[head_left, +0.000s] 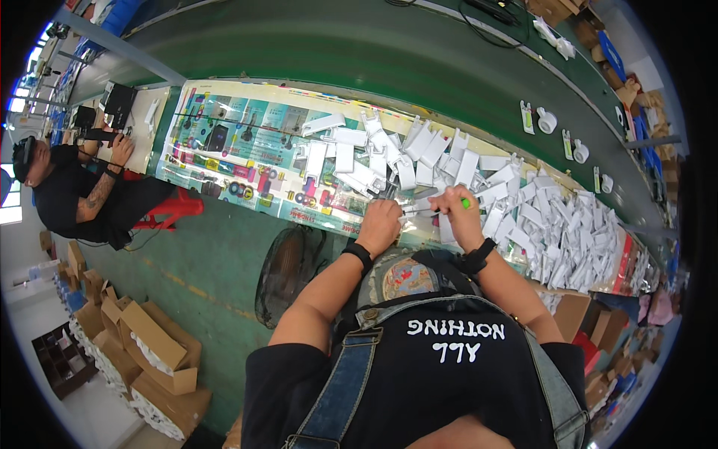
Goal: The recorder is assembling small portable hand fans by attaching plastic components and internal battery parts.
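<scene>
Between the person's two hands, at the near edge of the counter (232, 161), sits a small pale piece (410, 212). The left hand (381, 225) is closed with its fingers pinched at the piece's left end; the piece is so small and partly covered that its exact shape cannot be told. The right hand (459, 212) is curled around a tool with a bright green handle (465, 203), its thin shaft pointing left toward the piece.

Just beyond the hands, white plastic parts (426, 147) lie scattered at mixed angles, some overlapping. To the right they thicken into a large heap (566, 228) that runs along the counter. The left stretch of the counter is covered in colourful printed sheets, with a small dark object (218, 138) lying on them.

Past the counter's far side runs a green conveyor belt (299, 60), where white round-headed pieces (547, 120) stand near its right end. Well to the left, a co-worker (63, 196) in black sits by a red stool seat (170, 208), hands at a black device (101, 135). Open cardboard boxes (159, 343) are stacked on the green floor (206, 258) at the lower left.
</scene>
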Tool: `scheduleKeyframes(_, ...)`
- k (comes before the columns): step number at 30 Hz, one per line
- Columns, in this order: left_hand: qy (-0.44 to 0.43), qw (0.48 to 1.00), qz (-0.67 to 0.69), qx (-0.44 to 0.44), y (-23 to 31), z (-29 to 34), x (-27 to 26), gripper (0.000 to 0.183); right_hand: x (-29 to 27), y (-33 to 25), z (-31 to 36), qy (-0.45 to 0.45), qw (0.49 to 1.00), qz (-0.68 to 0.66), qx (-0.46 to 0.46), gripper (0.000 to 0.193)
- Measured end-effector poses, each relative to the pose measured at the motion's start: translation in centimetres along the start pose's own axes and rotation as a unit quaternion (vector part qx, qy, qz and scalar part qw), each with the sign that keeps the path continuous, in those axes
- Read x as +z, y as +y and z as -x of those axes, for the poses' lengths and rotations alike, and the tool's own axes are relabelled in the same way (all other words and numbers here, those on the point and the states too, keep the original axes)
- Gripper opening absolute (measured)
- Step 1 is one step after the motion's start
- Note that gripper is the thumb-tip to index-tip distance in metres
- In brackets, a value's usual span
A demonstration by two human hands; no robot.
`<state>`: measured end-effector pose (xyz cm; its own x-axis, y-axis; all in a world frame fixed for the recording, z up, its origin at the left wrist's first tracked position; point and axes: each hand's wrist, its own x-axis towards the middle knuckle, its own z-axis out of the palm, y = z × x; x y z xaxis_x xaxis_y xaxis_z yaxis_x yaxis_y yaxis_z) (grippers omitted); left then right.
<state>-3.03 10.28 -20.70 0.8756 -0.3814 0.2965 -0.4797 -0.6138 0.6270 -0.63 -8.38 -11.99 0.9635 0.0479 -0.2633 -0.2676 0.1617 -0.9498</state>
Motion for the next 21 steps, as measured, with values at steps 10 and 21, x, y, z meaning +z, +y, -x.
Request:
scheduleKeyframes(10,-0.006,0.999,0.035,-0.024,-0.4,-0.1,0.1,0.019,0.3,-0.6,-0.5,-0.029,0.999,0.002,-0.015,0.029)
scheduleKeyframes(21,-0.001,0.999,0.046,-0.027,-0.5,0.0,0.1,0.022,1.5,-0.3,-1.0,-0.076,0.996,0.043,-0.005,0.027)
